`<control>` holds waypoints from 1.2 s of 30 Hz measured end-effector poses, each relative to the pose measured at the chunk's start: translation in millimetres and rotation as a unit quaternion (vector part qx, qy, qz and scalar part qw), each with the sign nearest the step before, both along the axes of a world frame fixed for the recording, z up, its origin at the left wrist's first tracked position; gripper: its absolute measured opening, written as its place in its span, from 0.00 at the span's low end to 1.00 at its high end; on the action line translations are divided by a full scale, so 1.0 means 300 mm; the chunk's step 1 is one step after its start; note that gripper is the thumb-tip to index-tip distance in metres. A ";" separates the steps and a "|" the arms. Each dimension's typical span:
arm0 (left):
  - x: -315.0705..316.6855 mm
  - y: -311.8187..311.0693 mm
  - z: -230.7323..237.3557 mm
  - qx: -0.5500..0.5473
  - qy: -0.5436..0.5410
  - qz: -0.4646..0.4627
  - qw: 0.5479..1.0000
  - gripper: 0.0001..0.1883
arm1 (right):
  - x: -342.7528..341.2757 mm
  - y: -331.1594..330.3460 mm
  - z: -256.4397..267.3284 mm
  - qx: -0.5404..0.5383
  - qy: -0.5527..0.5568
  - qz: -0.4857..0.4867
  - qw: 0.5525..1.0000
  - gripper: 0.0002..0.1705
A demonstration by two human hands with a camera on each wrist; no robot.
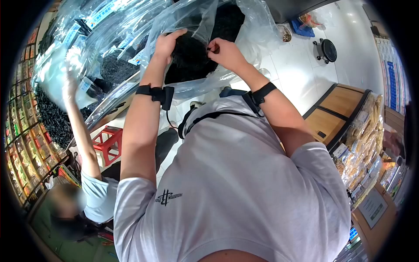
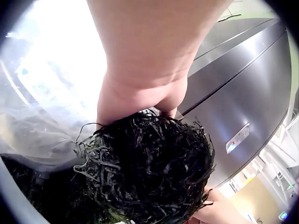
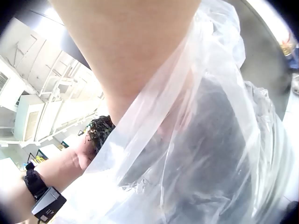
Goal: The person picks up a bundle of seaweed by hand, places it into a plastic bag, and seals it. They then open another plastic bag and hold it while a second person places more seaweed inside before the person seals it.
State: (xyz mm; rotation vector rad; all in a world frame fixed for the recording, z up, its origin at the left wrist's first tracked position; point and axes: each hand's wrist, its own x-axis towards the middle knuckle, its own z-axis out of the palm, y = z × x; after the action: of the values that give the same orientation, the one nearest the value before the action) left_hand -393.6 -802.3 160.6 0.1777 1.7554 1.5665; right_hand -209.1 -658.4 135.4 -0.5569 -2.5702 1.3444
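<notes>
In the head view my left hand [image 1: 167,45] holds a round, dark bundle of shredded dried seaweed [image 1: 190,51] by its left edge. Its curled strands fill the lower middle of the left wrist view, where the bundle [image 2: 149,170] hides most of my left fingers. My right hand [image 1: 226,53] pinches at the bundle's right edge with thumb and forefinger. A large clear plastic bag [image 1: 187,89] lies open under and around both hands, with more black seaweed [image 1: 229,22] inside. Through the right wrist view, the bag's film [image 3: 224,140] drapes over my right hand [image 3: 180,119].
At left, another person's arm [image 1: 83,131] reaches to clear bags of seaweed [image 1: 115,67]. A red stool [image 1: 109,144] stands below. On the right are a wooden cabinet [image 1: 336,102], packaged goods [image 1: 360,144] and a black wheeled base [image 1: 327,50] on the floor.
</notes>
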 end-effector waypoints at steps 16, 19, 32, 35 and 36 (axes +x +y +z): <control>0.068 -0.070 0.042 -0.027 -0.206 0.004 0.978 0.12 | 0.051 -0.031 0.112 -0.072 0.034 0.042 0.996 0.11; 0.050 -0.096 0.063 -0.034 -0.169 -0.019 0.985 0.12 | 0.048 -0.034 0.124 -0.107 0.048 0.092 0.989 0.09; -0.027 -0.059 -0.005 -0.054 -0.149 -0.022 0.987 0.15 | 0.015 -0.023 0.088 -0.243 0.021 0.008 0.970 0.14; -0.013 -0.056 -0.003 -0.027 -0.169 -0.035 0.985 0.14 | 0.020 -0.010 0.071 -0.192 0.025 -0.007 0.981 0.13; -0.010 -0.053 -0.005 -0.029 -0.168 -0.034 0.985 0.14 | 0.018 -0.012 0.058 -0.142 0.038 -0.010 0.989 0.13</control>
State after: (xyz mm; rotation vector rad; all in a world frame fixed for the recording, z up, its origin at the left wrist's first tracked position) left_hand -396.6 -818.1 159.2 -0.0520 1.5113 1.4022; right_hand -203.7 -662.0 152.9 -0.5624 -2.3225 1.7035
